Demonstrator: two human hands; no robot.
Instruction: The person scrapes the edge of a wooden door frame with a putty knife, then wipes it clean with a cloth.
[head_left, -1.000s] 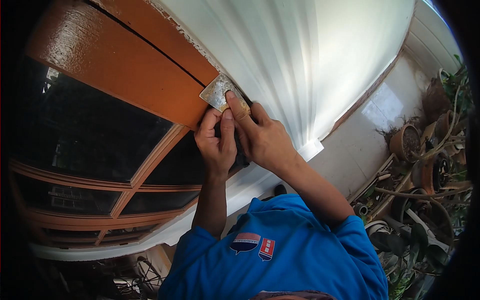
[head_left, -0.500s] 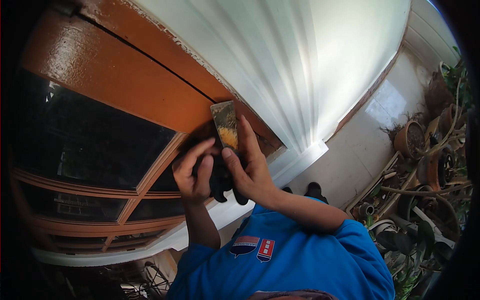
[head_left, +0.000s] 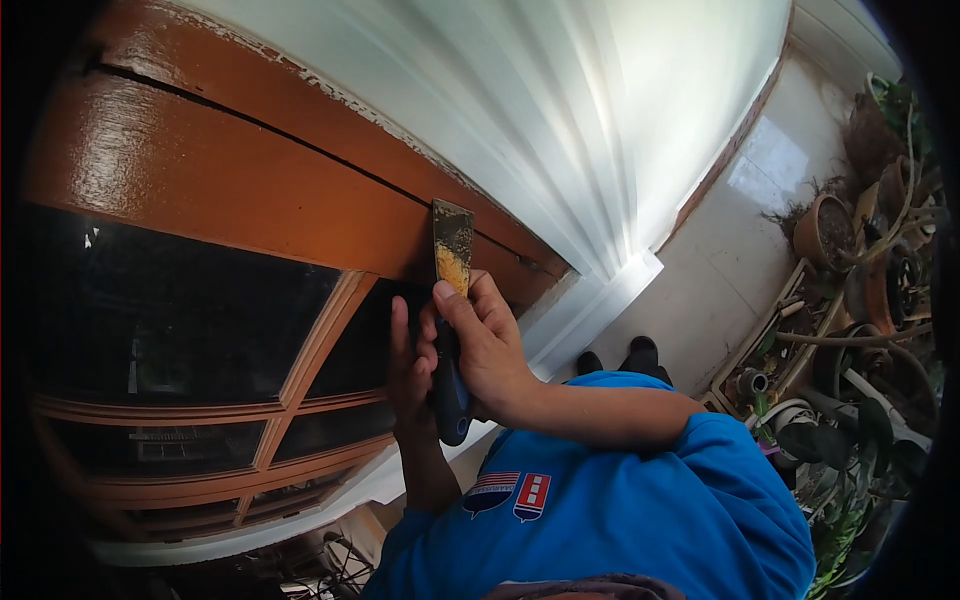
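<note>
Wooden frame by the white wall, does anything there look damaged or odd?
Yes: the wooden frame's edge along the white wall looks ragged, with whitish patches breaking the orange-brown. The putty knife's blade also looks mottled and yellow-stained.

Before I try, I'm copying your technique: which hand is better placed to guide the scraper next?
Probably the right hand: it holds the scraper, thumb by the blade, which overlaps the orange wood in view. The left hand is beside the handle; contact unclear.

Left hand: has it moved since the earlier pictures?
Yes: the left hand sits lower in view, away from the orange panel its fingertips overlapped a second ago.
</note>
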